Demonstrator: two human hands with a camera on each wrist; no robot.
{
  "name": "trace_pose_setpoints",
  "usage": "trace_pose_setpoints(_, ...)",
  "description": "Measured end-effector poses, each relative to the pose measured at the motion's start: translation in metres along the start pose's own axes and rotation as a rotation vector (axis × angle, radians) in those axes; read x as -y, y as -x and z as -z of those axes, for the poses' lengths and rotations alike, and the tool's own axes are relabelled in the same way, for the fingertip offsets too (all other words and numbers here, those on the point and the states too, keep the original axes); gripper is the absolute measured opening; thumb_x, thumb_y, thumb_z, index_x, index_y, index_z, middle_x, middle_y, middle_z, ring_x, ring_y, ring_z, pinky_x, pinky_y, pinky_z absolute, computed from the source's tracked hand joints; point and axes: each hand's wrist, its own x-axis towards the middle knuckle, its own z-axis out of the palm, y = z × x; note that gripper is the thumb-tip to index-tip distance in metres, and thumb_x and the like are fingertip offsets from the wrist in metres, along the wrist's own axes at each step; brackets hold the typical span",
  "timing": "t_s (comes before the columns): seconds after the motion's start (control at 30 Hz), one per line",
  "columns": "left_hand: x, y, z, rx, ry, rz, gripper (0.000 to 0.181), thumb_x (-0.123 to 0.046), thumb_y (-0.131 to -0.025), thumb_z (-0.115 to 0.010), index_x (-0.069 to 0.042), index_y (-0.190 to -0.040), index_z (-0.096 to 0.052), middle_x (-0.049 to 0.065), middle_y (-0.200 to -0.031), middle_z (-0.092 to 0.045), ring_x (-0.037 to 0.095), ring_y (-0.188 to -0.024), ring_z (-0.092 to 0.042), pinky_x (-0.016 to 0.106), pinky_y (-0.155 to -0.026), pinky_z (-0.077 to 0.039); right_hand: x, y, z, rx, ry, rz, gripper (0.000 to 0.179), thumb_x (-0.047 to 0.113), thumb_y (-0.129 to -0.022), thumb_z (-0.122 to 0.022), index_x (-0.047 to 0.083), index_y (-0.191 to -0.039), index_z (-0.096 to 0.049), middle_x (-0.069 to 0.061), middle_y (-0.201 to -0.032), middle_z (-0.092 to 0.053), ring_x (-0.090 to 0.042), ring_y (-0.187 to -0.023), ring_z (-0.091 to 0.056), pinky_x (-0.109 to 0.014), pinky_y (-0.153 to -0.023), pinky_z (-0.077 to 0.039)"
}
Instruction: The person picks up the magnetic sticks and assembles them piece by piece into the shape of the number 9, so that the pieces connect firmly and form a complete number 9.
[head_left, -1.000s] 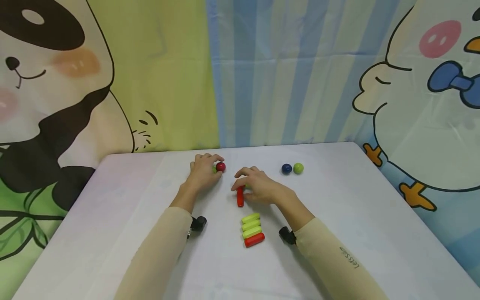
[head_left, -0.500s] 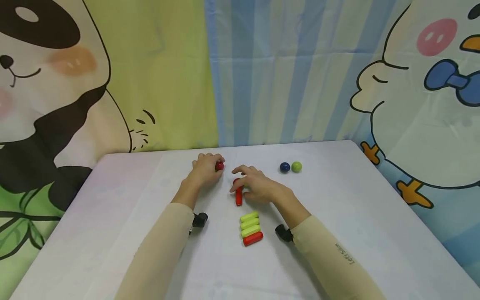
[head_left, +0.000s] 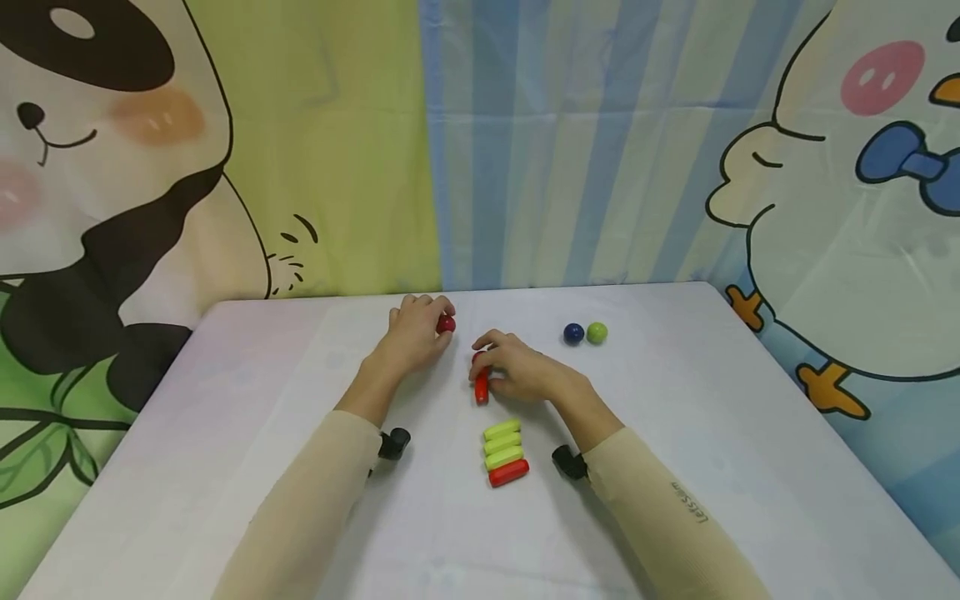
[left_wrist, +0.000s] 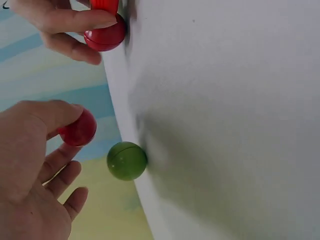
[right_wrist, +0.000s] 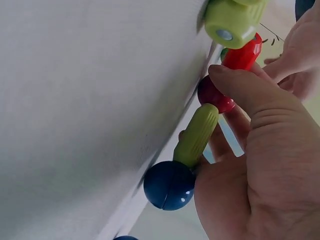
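My left hand (head_left: 415, 335) pinches a red ball (left_wrist: 82, 129) between thumb and fingers, near the table's far edge. On the table beside it sits a green ball (left_wrist: 127, 161), hidden in the head view. My right hand (head_left: 525, 368) holds a joined piece at a second red ball (right_wrist: 214, 94), its thumb over the spot where a red stick (head_left: 482, 388) meets that ball. From the same ball a green stick (right_wrist: 196, 137) runs to a blue ball (right_wrist: 170, 185), which the hand covers in the head view.
Nearer the person, several yellow-green sticks (head_left: 502, 444) and one red stick (head_left: 508, 472) lie side by side. A loose blue ball (head_left: 573, 334) and a light green ball (head_left: 597, 332) sit at the back right. A printed curtain hangs behind the table (head_left: 675, 400).
My left hand has shifted slightly away and to the right with the red ball. The green ball glimpsed beside it is now hidden in the head view. My right hand has barely moved.
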Motion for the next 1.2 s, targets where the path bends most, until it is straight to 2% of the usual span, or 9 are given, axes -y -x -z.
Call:
trace_pose_setpoints(0.13,-0.004,0.014,0.006,-0.004,0.032,-0.034,0.031,-0.022,-0.095,-0.066,-0.014,-0.124,-0.061,0.009,-0.114,-0.061,0.032,-0.115,-0.046,0.049,-0.092,-0.039,-0.006,0.002,0.001,-0.010,-0.038,0.009,0.029,0.000,-0.094,-0.066,0.018,-0.114,-0.076,-0.010,-0.140,-0.054,-0.028,-0.131,-0.053,-0.044,-0.114,-0.042)
trace_pose_setpoints(0.3,-0.002,0.036,0.011,0.011,0.121,-0.076,0.034,-0.023,-0.093,-0.069,-0.012,-0.125,-0.061,0.006,-0.110,-0.064,0.030,-0.111,-0.048,0.049,-0.094,-0.039,-0.006,-0.001,0.001,-0.015,-0.085,0.001,0.029,0.001,-0.095,-0.066,0.018,-0.116,-0.077,-0.008,-0.140,-0.054,-0.027,-0.133,-0.052,-0.044,-0.115,-0.040)
trace_pose_setpoints(0.47,-0.004,0.053,0.005,0.028,0.207,-0.107,0.028,-0.024,-0.090,-0.072,-0.015,-0.114,-0.059,0.000,-0.105,-0.064,0.027,-0.109,-0.051,0.050,-0.094,-0.037,-0.005,-0.001,0.002,-0.009,-0.105,-0.040,0.030,0.001,-0.095,-0.066,0.017,-0.118,-0.076,-0.006,-0.142,-0.055,-0.026,-0.134,-0.052,-0.044,-0.116,-0.040)
trace_pose_setpoints(0.53,-0.007,0.059,0.001,0.056,0.246,-0.124,0.026,-0.024,-0.090,-0.072,-0.017,-0.111,-0.059,-0.002,-0.103,-0.063,0.027,-0.108,-0.053,0.049,-0.094,-0.040,-0.006,-0.001,0.002,-0.014,-0.110,-0.049,0.031,0.001,-0.095,-0.066,0.017,-0.119,-0.076,-0.005,-0.142,-0.055,-0.026,-0.134,-0.052,-0.044,-0.116,-0.040)
trace_pose_setpoints(0.7,-0.013,0.066,-0.006,0.136,0.348,-0.191,0.028,-0.023,-0.090,-0.076,-0.019,-0.111,-0.059,-0.005,-0.105,-0.063,0.024,-0.107,-0.059,0.042,-0.094,-0.049,-0.008,0.002,0.003,-0.024,-0.119,-0.063,0.032,0.002,-0.094,-0.067,0.015,-0.123,-0.072,-0.002,-0.138,-0.058,-0.022,-0.130,-0.055,-0.042,-0.115,-0.041)
trace_pose_setpoints(0.87,-0.014,0.072,-0.008,0.162,0.400,-0.253,0.029,-0.020,-0.088,-0.078,-0.019,-0.111,-0.060,-0.008,-0.107,-0.065,0.019,-0.101,-0.061,0.039,-0.092,-0.050,-0.007,0.001,0.004,-0.045,-0.143,-0.064,0.038,0.003,-0.094,-0.070,0.013,-0.130,-0.068,0.000,-0.131,-0.063,-0.019,-0.119,-0.059,-0.039,-0.110,-0.045)
trace_pose_setpoints(1.03,-0.017,0.074,-0.015,0.158,0.414,-0.274,0.029,-0.021,-0.088,-0.080,-0.020,-0.110,-0.062,-0.010,-0.104,-0.065,0.020,-0.097,-0.061,0.039,-0.088,-0.052,-0.009,0.000,0.004,-0.061,-0.153,-0.058,0.038,0.003,-0.093,-0.070,0.011,-0.131,-0.068,-0.002,-0.129,-0.065,-0.019,-0.116,-0.059,-0.039,-0.109,-0.046)
trace_pose_setpoints(1.2,-0.024,0.075,-0.025,0.154,0.427,-0.257,0.028,-0.022,-0.089,-0.079,-0.019,-0.109,-0.060,-0.010,-0.099,-0.064,0.018,-0.095,-0.061,0.035,-0.084,-0.052,-0.010,0.003,0.001,-0.065,-0.136,-0.073,0.037,0.003,-0.093,-0.071,0.014,-0.129,-0.068,-0.001,-0.129,-0.065,-0.019,-0.116,-0.058,-0.040,-0.109,-0.046)
